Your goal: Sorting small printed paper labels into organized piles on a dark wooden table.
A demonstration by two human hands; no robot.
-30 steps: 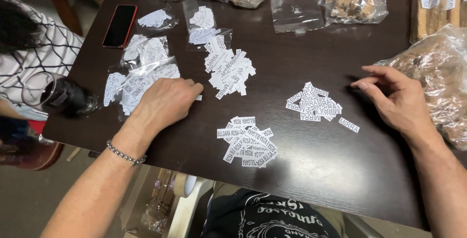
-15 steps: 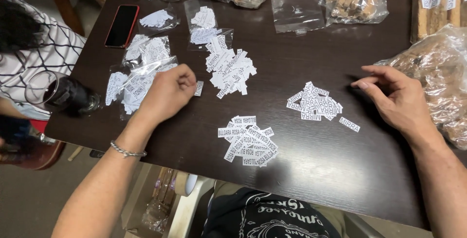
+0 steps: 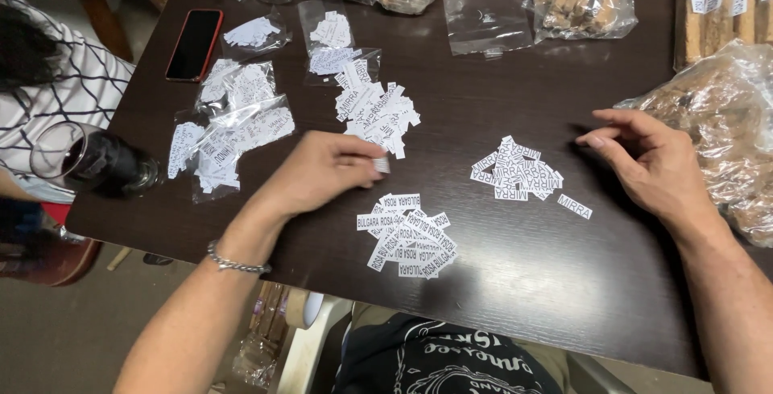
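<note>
Now: L hand (image 3: 322, 172) pinching paper slip (image 3: 381, 165).

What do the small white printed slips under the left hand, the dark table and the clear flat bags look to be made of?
The small white printed slips look like thin matte paper: flat, cut edges, some overlapping. The dark brown table seems to be wood or veneer with a satin sheen showing faint grain. The clear flat bags look like glossy plastic film, judging by wrinkles and glare.

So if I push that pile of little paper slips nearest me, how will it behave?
The near pile of slips is loose, thin, overlapping paper, so it would probably scatter rather than slide together. Each slip looks very light and floppy, likely hard to pinch off the flat dark table.
</note>
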